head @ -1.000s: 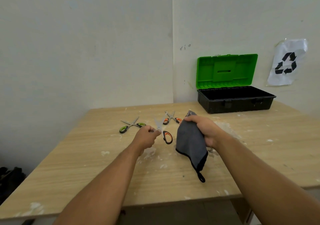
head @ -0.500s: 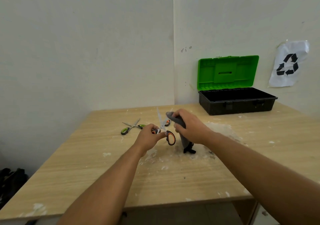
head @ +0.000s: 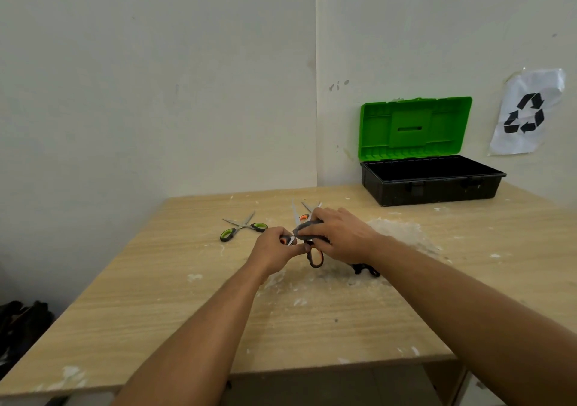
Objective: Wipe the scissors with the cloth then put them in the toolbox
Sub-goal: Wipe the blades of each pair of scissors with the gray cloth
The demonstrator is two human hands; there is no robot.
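Observation:
My left hand (head: 274,251) grips one handle of orange-handled scissors (head: 315,257), held open above the table with a blade pointing up. My right hand (head: 338,237) holds the grey cloth (head: 307,227) bunched around the other blade; a dark corner of the cloth hangs below my wrist. A second orange-handled pair (head: 307,210) lies just behind my hands, mostly hidden. Green-handled scissors (head: 243,227) lie open on the table to the left. The toolbox (head: 431,187), black with its green lid raised, stands at the back right.
The wooden table (head: 187,312) carries white dust smears around my hands and at its front edge. Walls meet in a corner behind it. A recycling sign (head: 527,115) hangs on the right wall. Dark items (head: 22,318) lie on the floor at left.
My left hand lifted the orange scissors off the table. My right hand brought the cloth from hanging loose to bunched around a blade, and both hands drew together.

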